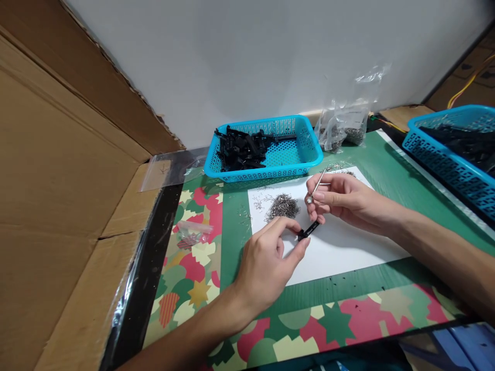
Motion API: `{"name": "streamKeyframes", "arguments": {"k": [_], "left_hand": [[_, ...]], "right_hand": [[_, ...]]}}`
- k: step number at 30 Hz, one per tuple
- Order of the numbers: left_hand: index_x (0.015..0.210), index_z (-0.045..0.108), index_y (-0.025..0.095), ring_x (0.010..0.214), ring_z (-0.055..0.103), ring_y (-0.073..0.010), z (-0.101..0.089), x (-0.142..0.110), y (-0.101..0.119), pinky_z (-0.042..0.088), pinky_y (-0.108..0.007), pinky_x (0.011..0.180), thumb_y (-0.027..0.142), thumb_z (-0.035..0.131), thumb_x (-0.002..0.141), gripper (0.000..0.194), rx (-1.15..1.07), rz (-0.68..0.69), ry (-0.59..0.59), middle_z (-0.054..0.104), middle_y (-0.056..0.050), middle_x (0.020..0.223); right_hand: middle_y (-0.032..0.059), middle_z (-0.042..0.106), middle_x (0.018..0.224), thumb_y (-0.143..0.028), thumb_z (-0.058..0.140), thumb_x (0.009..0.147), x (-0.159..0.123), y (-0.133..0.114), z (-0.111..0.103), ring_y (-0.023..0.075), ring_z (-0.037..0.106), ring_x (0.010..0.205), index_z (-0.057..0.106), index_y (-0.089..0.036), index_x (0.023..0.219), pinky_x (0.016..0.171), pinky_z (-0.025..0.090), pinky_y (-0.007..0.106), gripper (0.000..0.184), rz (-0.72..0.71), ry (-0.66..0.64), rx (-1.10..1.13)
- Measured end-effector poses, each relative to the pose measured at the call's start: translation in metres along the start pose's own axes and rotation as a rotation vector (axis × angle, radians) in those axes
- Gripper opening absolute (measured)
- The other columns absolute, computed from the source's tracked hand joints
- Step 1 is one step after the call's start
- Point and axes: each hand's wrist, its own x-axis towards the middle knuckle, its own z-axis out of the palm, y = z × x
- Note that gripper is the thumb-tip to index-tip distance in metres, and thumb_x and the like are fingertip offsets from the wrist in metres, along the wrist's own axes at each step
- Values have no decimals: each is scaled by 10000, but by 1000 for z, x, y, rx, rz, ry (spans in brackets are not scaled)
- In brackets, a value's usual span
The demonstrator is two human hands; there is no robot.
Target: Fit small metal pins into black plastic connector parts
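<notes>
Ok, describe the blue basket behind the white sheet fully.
The basket is bright blue, apparently plastic, rectangular with rounded corners, its walls and floor pierced with small holes. It sits upright on the green surface, black parts heaped toward its left end, right side mostly bare. Neither left hand nor right hand touches it.

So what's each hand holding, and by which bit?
The left hand pinches a small black plastic piece by its left end; the right hand, a thin silver metal tool near its rounded end.

Fairly bright, soft light leaves faint shadows on the white paper (332, 257), glare on plastic, and stretched edges.
</notes>
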Motion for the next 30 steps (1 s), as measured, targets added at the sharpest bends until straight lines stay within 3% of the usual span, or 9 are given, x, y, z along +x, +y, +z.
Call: {"name": "streamKeyframes", "arguments": {"k": [6,9,11,19,25,30], "left_hand": [[1041,684,251,569,486,-84,0,1,1,385,-264,589,267,710,962,84,-29,-8,-7,695,45,960],[1042,690,244,552,497,-92,-1,2,2,354,-256,553,258,722,931,117,-46,-43,9,649,56,815],[1043,692,238,541,497,-95,-1,3,3,326,-250,529,253,730,912,138,-53,-61,24,623,62,751],[1018,713,217,544,503,-91,-1,4,4,310,-236,499,243,728,904,119,-79,-63,24,690,28,813],[1011,734,214,529,510,-91,1,4,0,317,-237,497,232,746,895,118,-83,-50,36,718,17,825],[998,765,209,552,518,-96,2,3,-4,416,-256,565,227,768,895,105,-77,-37,37,766,-5,904]], "right_hand": [[42,761,833,-263,792,980,-5,-7,-4,167,735,790,698,-172,1019,721,575,283,137,-23,-78,-147],[51,755,882,-276,785,985,-7,-12,-1,165,715,810,717,-164,1006,768,570,299,133,-18,-128,-251],[51,738,926,-286,790,979,-8,-13,2,155,682,817,720,-160,986,780,556,296,144,-40,-120,-316],[50,722,1030,-306,725,1024,-12,-5,9,188,676,948,706,-184,1036,865,538,314,124,-107,-104,-586],[54,732,1015,-321,707,1028,-13,-4,11,205,674,925,690,-197,1026,847,536,332,125,-113,-103,-677],[46,734,975,-265,634,1055,-14,-4,12,194,665,866,684,-201,1006,772,513,321,96,-121,-111,-807]]}}
